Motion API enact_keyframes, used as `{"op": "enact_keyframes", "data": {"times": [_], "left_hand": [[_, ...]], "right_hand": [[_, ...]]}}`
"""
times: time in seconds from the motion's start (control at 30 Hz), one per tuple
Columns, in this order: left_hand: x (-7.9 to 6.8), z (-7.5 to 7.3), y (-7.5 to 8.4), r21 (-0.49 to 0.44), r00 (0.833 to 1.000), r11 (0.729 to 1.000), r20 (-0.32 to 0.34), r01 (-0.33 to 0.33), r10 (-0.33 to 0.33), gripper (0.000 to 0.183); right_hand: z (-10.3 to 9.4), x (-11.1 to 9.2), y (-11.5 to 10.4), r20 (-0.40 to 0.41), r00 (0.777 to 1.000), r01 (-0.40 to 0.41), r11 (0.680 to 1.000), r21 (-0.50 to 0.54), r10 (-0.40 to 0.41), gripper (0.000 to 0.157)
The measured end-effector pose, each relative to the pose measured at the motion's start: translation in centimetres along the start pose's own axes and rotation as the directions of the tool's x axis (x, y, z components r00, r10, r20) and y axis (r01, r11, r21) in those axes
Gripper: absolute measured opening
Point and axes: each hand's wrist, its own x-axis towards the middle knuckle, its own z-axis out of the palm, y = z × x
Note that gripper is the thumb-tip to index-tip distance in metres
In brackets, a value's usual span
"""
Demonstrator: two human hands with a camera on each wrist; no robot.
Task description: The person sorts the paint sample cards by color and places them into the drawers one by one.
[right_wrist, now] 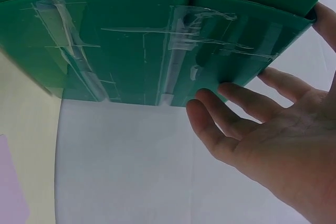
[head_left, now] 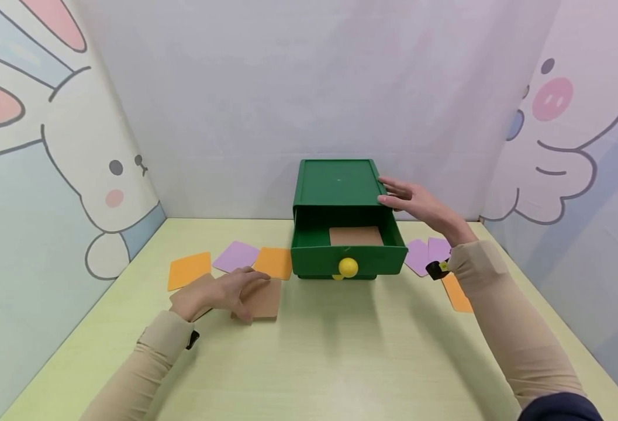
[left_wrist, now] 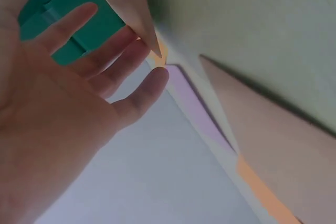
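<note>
My left hand (head_left: 224, 292) reaches over a brown square card (head_left: 266, 301) on the table, its thumb by the near edge and fingers by the far edge. In the left wrist view the fingers (left_wrist: 113, 56) are spread and loosely bent beside that card. A green drawer box (head_left: 340, 181) stands at the centre; its upper drawer (head_left: 314, 260) is pulled out, with a yellow knob (head_left: 348, 268) and another brown card (head_left: 356, 235) inside. My right hand (head_left: 419, 204) rests against the box's right side with extended fingers. Clear tape (right_wrist: 181, 40) covers that side.
Left of the box lie an orange card (head_left: 189, 271), a purple card (head_left: 236, 256), a second orange card (head_left: 273, 263) and a brown card (head_left: 195, 286) partly under my left wrist. On the right are purple cards (head_left: 418, 256) and an orange card (head_left: 457, 293). Printed curtains (head_left: 224, 105) enclose the table.
</note>
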Motion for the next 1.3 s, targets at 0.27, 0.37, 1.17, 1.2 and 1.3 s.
{"op": "enact_keyframes", "data": {"times": [0.27, 0.37, 1.17, 1.2, 1.3], "left_hand": [[-1.1, -2.6, 0.3, -0.047, 0.997, 0.997, -0.052, -0.054, 0.051, 0.076], [-1.4, -3.7, 0.6, -0.069, 0.992, 0.993, -0.088, -0.096, 0.090, 0.071], [-1.9, -12.2, 4.8, -0.097, 0.976, 0.986, -0.187, -0.133, 0.113, 0.050], [-1.8, -12.5, 5.1, -0.098, 0.974, 0.985, -0.192, -0.141, 0.120, 0.050], [-1.7, -13.2, 6.2, -0.087, 0.970, 0.985, -0.206, -0.147, 0.126, 0.048]], "right_hand": [[0.1, 0.0, 0.1, -0.007, 1.000, -0.009, 1.000, 0.002, 0.009, 0.066], [0.0, 0.0, 0.0, -0.008, 1.000, -0.017, 1.000, -0.003, 0.017, 0.067], [0.0, -0.1, 0.0, -0.008, 1.000, -0.007, 1.000, 0.006, 0.008, 0.068], [0.0, -0.1, 0.0, -0.008, 1.000, -0.007, 1.000, 0.007, 0.007, 0.068], [-0.1, -0.2, 0.0, -0.004, 1.000, -0.003, 1.000, 0.012, 0.004, 0.068]]}}
